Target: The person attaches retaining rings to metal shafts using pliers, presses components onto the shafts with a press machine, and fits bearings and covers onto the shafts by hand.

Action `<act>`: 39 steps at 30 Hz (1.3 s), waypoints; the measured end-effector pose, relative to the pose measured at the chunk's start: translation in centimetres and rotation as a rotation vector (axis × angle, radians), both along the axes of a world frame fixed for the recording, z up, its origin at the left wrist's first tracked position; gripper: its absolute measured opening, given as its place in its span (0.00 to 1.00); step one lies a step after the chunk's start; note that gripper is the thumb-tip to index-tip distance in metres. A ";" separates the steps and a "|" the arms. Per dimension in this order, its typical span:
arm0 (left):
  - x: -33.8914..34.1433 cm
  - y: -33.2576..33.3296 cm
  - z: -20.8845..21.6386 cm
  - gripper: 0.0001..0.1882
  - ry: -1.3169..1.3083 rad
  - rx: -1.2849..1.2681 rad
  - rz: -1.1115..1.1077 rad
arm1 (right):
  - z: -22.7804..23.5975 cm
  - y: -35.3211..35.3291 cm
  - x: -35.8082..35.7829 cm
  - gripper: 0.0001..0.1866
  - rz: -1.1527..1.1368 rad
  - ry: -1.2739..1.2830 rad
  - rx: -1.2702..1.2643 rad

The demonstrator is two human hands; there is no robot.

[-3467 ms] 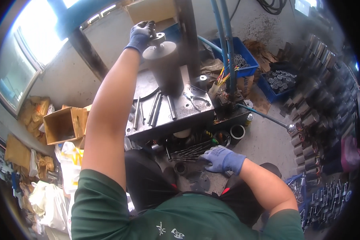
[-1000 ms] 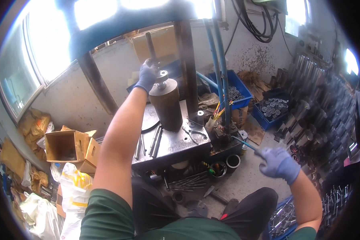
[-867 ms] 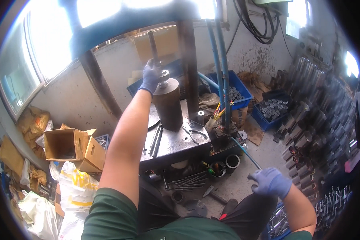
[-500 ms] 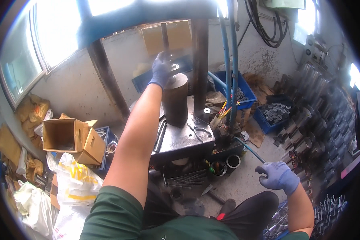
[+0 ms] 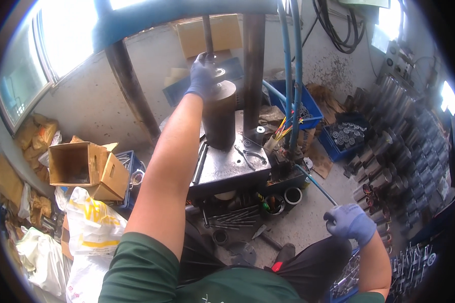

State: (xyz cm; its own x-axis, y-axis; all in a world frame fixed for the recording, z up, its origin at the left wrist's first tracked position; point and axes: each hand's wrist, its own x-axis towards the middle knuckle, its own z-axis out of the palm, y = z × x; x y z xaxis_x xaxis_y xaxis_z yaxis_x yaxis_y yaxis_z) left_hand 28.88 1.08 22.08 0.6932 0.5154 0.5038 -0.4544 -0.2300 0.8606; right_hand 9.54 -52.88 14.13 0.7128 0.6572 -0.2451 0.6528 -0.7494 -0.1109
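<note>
A cramped metalworking shop, crowded with tools and parts.
From where I stand, a blue crossbeam on dark steel posts spans the top of the frame, above a metal worktable at centre bearing pliers and slim rods; a long blue lever juts out to its right. Below, a hammer lies on the grey floor. Toward the upper right sit blue bins of ring-shaped metal parts, and black cables hang on the stained wall; rows of metal tubes fill the right side.
</note>
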 end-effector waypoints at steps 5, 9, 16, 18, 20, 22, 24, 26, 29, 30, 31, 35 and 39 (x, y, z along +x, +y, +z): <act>-0.7 0.1 0.0 0.17 0.011 -0.094 -0.053 | 1.5 0.9 0.7 0.17 -0.060 -0.060 0.205; -0.1 0.7 0.2 0.19 0.012 -0.103 -0.100 | 1.3 0.5 -0.2 0.17 -0.038 0.030 0.025; 0.5 2.0 -0.7 0.20 -0.025 -0.116 -0.128 | 1.4 0.7 0.2 0.19 -0.109 -0.001 0.143; 1.0 2.3 -1.0 0.20 -0.036 -0.093 -0.110 | 0.6 0.4 -0.2 0.19 -0.010 0.042 0.009; 1.8 2.3 -1.4 0.19 -0.051 -0.091 -0.122 | 0.8 0.2 -0.4 0.19 -0.019 0.065 -0.058; 1.7 2.3 -1.6 0.19 -0.060 -0.083 -0.124 | 0.8 0.2 0.2 0.19 -0.041 0.087 -0.023; 1.8 2.6 -1.9 0.18 -0.042 -0.067 -0.091 | 1.5 0.5 0.3 0.19 -0.067 0.060 0.069; 1.9 3.4 -2.0 0.18 -0.031 -0.040 -0.073 | 1.5 0.6 0.2 0.19 -0.093 0.032 0.161; 2.5 3.7 -2.2 0.17 -0.034 0.000 -0.069 | 0.6 0.1 -0.1 0.19 -0.002 0.047 0.055; 2.5 3.8 -2.3 0.17 -0.042 0.018 -0.071 | 0.7 0.1 -0.1 0.19 -0.002 0.047 0.055; 2.6 4.0 -2.3 0.17 -0.042 0.018 -0.071 | 0.9 0.1 -0.1 0.19 -0.006 0.066 0.045; 1.3 2.2 -1.9 0.17 0.009 0.028 -0.049 | 1.0 0.2 0.4 0.21 -0.118 0.025 0.218; 1.4 1.8 -1.9 0.17 0.015 -0.062 -0.099 | 0.9 0.0 0.0 0.22 -0.050 0.098 0.076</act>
